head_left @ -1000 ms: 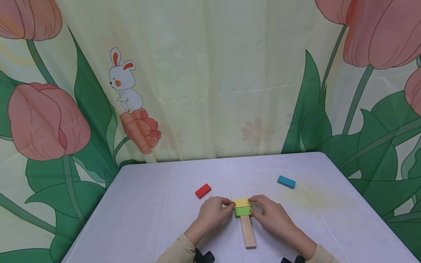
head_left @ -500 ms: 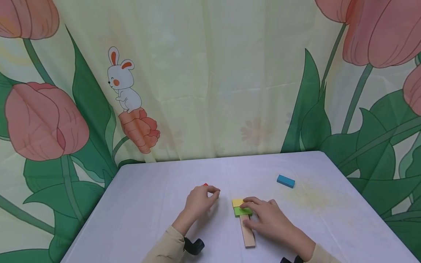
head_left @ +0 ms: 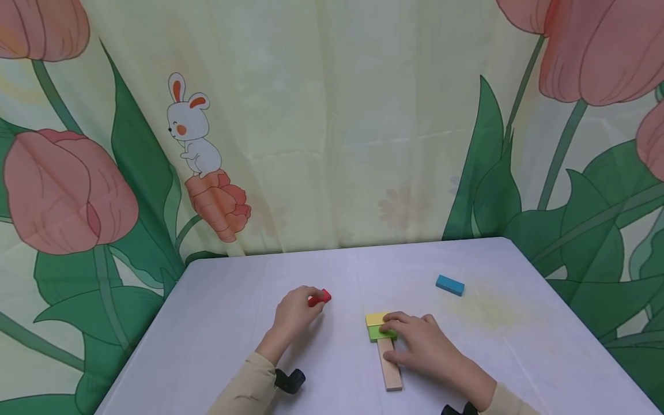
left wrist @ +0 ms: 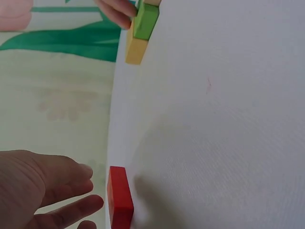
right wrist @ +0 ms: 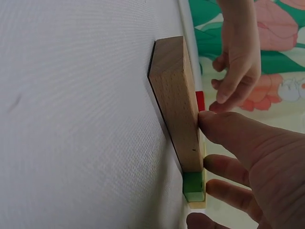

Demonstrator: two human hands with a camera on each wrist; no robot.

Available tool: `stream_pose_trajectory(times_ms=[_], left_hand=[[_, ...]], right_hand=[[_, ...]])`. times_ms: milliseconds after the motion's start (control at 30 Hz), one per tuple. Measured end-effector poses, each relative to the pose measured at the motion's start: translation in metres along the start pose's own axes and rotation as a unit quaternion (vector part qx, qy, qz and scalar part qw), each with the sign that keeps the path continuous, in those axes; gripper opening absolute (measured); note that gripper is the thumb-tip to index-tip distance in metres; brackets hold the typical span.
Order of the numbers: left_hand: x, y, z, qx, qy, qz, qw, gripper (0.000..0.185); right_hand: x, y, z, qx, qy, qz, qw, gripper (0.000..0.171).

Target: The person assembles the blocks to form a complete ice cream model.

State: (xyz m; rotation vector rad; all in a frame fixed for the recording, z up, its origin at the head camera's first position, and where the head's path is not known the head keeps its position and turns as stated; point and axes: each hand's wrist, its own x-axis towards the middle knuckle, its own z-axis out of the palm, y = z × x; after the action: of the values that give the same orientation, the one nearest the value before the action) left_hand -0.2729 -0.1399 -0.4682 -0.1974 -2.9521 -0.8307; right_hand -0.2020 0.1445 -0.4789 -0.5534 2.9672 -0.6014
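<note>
A red block (head_left: 325, 296) lies on the white-covered table, left of the middle. My left hand (head_left: 295, 314) hovers at it; in the left wrist view the fairly straight fingers (left wrist: 90, 205) point at the red block with a small gap between. My right hand (head_left: 430, 349) rests with relaxed fingers on a group of blocks. Its thumb touches the long plain wooden block (head_left: 392, 377), and fingertips lie over the green block (head_left: 374, 334). Behind the green one, touching it, is a yellow block (head_left: 374, 319). Together these three form a T-like shape.
A blue block (head_left: 449, 285) lies farther back to the right on the white tablecloth (head_left: 233, 311). Behind the table's far edge hangs a curtain (head_left: 332, 144) printed with tulips and a rabbit. Black straps with camera mounts (head_left: 290, 381) sit at the wrists.
My left hand has left the yellow and green blocks and moved left to the red block. My right hand has slid from their right side onto the green and plain wooden blocks.
</note>
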Motion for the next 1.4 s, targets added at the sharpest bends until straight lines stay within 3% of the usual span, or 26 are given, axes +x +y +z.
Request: stream_pose_trajectory(times_ms=[233,433,767,1400], left_hand=[[0.003,-0.011,-0.001,0.033,0.026,-0.002,0.9991,0.017],[0.004,-0.018,-0.001,0.044,0.029,-0.017,0.9985,0.011],[0.004,-0.018,-0.003,0.033,0.025,-0.030,0.9987,0.009],[0.011,-0.011,0.001,0.053,0.034,-0.011,0.9980,0.008]], right_hand=[[0.002,0.002,-0.001,0.007,0.000,0.006,1.000,0.043],[0.002,0.002,-0.001,0.014,-0.004,0.007,1.000,0.042],[0.001,0.001,-0.002,0.008,-0.003,-0.003,1.000,0.040],[0.000,0.001,-0.002,0.026,-0.001,-0.009,1.000,0.039]])
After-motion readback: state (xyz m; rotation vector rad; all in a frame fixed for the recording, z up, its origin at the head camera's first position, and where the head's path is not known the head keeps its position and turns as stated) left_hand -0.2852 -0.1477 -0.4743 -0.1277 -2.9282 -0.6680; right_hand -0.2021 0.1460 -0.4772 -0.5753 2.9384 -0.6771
